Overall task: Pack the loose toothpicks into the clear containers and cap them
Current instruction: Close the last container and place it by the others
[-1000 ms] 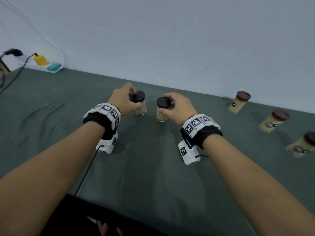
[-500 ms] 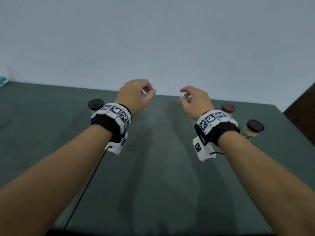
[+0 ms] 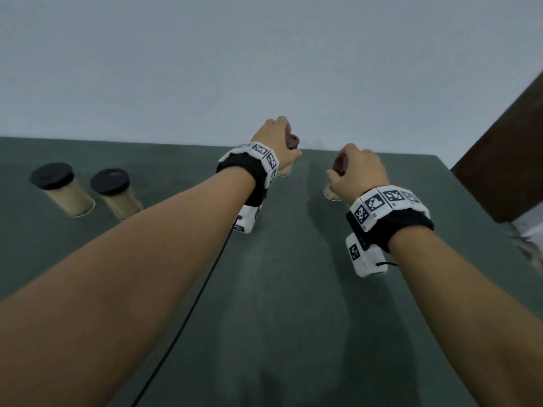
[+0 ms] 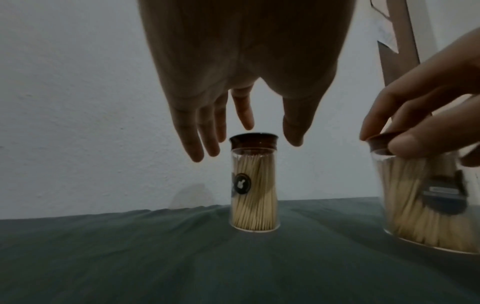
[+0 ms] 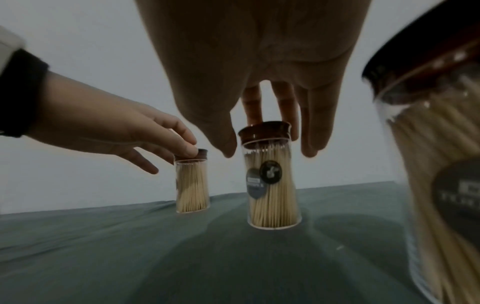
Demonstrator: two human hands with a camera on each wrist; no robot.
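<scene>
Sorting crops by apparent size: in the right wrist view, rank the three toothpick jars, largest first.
1. Jar at the right edge, largest only through nearness.
2. Middle jar under the right hand.
3. Far jar under the left hand.

Bare forearms, 2 black wristbands (image 3: 244,171) with white checker-marked blocks (image 3: 379,202), thin black cable (image 3: 188,315).

Upright clear containers (image 3: 72,196), seemingly full of toothpicks (image 4: 253,193), brown-capped

Plain room: cloth-covered table (image 3: 293,289), bare wall (image 3: 264,54)
</scene>
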